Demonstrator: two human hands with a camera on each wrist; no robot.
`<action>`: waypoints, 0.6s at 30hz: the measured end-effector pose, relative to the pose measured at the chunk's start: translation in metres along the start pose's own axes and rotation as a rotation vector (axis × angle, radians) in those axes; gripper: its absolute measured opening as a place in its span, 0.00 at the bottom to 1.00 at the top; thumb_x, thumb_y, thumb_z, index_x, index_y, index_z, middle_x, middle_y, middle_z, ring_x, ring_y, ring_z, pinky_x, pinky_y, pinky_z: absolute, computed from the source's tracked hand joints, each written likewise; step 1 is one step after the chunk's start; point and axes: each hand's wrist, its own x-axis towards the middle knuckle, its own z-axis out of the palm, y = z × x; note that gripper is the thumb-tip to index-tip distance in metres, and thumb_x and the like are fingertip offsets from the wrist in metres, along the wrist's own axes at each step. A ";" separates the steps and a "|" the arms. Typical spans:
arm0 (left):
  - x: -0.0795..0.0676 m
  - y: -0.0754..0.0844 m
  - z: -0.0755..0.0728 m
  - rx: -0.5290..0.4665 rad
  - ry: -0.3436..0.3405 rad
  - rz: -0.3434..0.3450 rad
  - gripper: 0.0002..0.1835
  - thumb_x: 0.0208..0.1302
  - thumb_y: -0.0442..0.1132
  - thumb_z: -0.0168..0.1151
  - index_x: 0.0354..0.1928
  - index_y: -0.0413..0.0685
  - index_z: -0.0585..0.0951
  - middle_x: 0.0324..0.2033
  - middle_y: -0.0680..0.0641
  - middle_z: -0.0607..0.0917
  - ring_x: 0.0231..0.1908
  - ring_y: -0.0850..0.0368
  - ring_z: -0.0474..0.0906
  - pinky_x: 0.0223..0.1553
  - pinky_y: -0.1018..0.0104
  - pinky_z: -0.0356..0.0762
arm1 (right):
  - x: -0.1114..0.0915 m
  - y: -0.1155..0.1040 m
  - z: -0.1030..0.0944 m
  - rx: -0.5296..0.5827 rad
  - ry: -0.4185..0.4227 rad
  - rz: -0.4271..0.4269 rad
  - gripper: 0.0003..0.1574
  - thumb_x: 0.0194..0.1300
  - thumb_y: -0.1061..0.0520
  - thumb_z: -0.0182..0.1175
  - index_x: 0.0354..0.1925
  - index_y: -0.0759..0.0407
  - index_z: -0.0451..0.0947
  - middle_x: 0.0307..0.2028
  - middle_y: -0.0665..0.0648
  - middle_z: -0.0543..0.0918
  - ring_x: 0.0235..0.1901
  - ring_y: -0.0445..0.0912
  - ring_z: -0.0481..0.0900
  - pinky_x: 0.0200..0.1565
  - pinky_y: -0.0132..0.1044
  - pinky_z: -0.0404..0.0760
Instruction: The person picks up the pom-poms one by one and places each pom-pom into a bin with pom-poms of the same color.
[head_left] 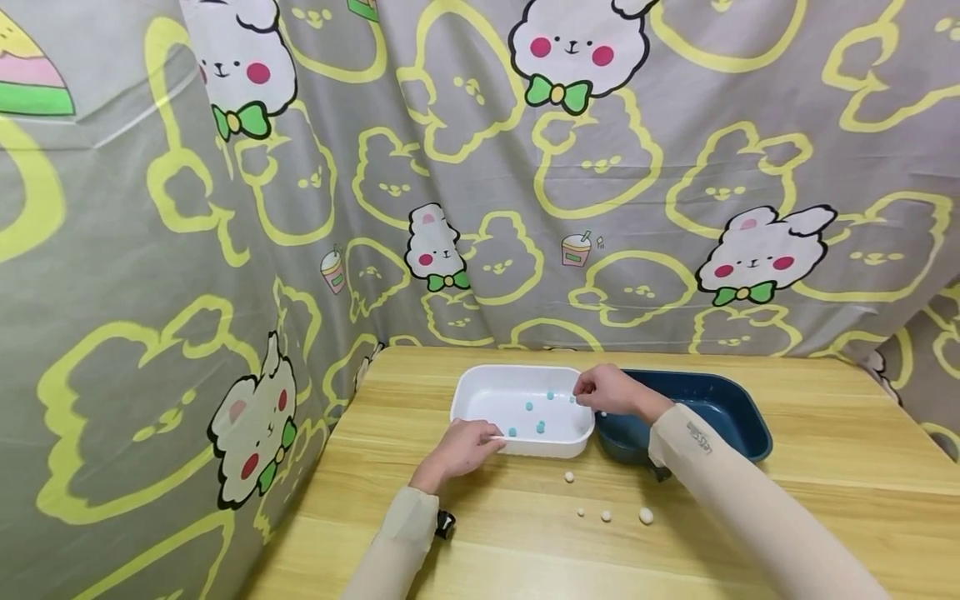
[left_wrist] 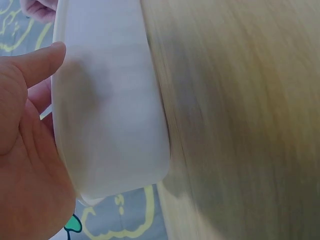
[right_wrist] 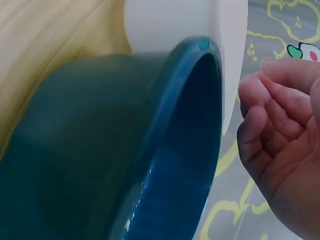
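Note:
A white plastic basin [head_left: 491, 375] stands on the table with several small teal balls [head_left: 528, 407] inside. My left hand [head_left: 465, 446] holds its near left rim; in the left wrist view the thumb [left_wrist: 47, 60] lies at the rim edge, other fingers partly hidden behind the wall [left_wrist: 115, 110]. My right hand [head_left: 611, 390] hovers over the white basin's right end, close to the dark blue basin [head_left: 712, 392]. Its fingertips are bent together right at one teal ball [head_left: 573, 400]; I cannot tell whether they pinch it. In the right wrist view the fingers [right_wrist: 252, 90] curl beside the blue rim.
Several white balls [head_left: 646, 516] of different sizes lie on the wooden table [head_left: 510, 533] in front of the basins. Another white ball [head_left: 603, 414] shows at the blue basin's left end. A patterned grey curtain [head_left: 495, 192] hangs behind and along the left side.

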 end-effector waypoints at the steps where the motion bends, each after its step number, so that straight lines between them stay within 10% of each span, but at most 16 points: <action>1: 0.000 0.001 0.000 -0.005 0.000 -0.005 0.13 0.68 0.50 0.54 0.43 0.56 0.84 0.38 0.59 0.84 0.42 0.62 0.79 0.52 0.57 0.64 | -0.004 0.001 -0.001 -0.008 0.007 -0.014 0.07 0.64 0.61 0.60 0.39 0.63 0.82 0.28 0.51 0.80 0.25 0.43 0.74 0.30 0.36 0.77; 18: 0.002 0.059 -0.003 -0.111 0.062 0.210 0.09 0.65 0.39 0.59 0.43 0.46 0.83 0.40 0.56 0.82 0.45 0.61 0.76 0.49 0.67 0.71 | -0.089 0.034 -0.029 -0.089 0.085 -0.054 0.05 0.65 0.59 0.59 0.34 0.55 0.82 0.26 0.47 0.79 0.22 0.39 0.70 0.28 0.34 0.71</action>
